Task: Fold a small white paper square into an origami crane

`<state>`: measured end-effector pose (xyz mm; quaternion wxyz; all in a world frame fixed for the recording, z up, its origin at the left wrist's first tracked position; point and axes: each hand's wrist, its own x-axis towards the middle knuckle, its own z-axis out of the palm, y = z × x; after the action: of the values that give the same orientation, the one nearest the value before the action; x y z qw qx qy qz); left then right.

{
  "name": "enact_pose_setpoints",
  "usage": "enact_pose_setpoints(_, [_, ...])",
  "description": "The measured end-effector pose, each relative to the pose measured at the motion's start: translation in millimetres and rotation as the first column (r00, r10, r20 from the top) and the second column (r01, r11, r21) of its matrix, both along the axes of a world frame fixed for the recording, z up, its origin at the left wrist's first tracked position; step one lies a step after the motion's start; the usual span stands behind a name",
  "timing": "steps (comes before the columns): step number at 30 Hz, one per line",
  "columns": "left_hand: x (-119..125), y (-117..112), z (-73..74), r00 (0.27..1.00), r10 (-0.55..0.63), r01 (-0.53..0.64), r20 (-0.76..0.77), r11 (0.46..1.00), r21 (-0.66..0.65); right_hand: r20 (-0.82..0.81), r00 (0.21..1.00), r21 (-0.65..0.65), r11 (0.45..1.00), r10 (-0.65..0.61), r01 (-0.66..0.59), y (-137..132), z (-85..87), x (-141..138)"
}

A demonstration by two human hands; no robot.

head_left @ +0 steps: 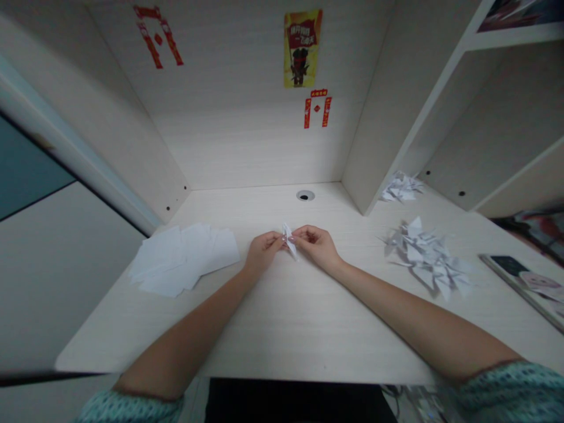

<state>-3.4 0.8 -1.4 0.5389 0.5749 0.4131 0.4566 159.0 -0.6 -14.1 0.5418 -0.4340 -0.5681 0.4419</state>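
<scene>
At far left on the tabletop (282, 329), a loose spread of white paper sheets (176, 258), overlapping and fanned, flat and with no folds visible; the count cannot be told. Judged by these, a fair share of the stock is unworked. Next along, near the middle, the left hand (263, 249), its fingers pinching one side of a small folded paper piece (288, 234). The piece is held between the two hands, pointed at its upper and lower ends, creased and narrow; it looks well advanced, though the fingers cover its centre and the exact stage cannot be told. The right hand (318, 244) meets it from the other side, thumb and fingertips closed on the paper, remaining fingers curled in. Further right, well apart from the hands, a heap of folded pieces (425, 255), white and sharp-pointed, lying every way over one another; these appear finished. Behind it, beside the foot of an upright panel (374, 129), a smaller pile (402, 187) of similar pieces. Overall: many apparently done, one in hand, flat sheets remaining. At far right, a flat rectangular object (524, 285) lies apart from the paper.
</scene>
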Motion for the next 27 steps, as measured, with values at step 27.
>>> enact_pose_setpoints(27, [1.7, -1.9, 2.2, 0.999, 0.026, -0.025, -0.043, 1.0, 0.005, 0.081, 0.997, 0.079, 0.997, 0.006, -0.012, -4.3, 2.0, -1.1])
